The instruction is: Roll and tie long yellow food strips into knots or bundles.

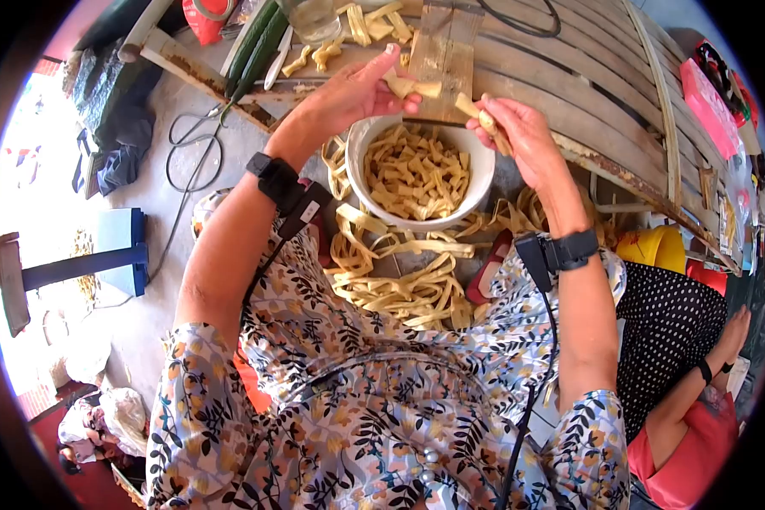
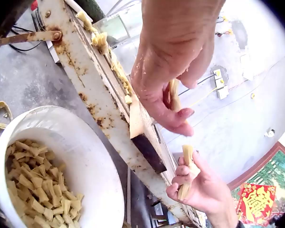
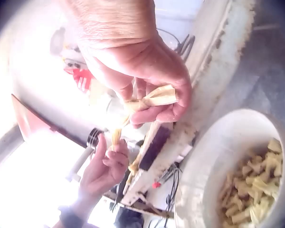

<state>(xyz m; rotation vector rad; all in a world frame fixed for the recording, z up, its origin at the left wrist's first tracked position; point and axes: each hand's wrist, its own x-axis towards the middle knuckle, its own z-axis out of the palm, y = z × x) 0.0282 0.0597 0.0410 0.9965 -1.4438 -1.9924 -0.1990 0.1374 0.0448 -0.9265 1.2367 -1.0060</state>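
Observation:
My left hand (image 1: 348, 95) pinches a short yellow strip (image 1: 415, 87), which looks like tofu skin, above the bucket's back rim. To its right, my right hand (image 1: 527, 136) holds a knotted strip (image 3: 159, 97), its flared end showing past the fingers in the right wrist view. A small gap separates the two pieces in the head view. Below both hands stands a white bucket (image 1: 357, 174), partly filled with short knotted pieces (image 1: 416, 174). Long uncut strips (image 1: 399, 285) lie in loops on the floor between the feet.
A wooden board (image 1: 442, 51) lies on the slatted bench (image 1: 535, 72) with a rusty metal edge. Loose yellow pieces (image 1: 374, 24), a glass jar (image 1: 314, 19) and long green cucumbers (image 1: 253, 51) are at its left. Another person (image 1: 688, 408) sits at the right, near a yellow bucket (image 1: 650, 246).

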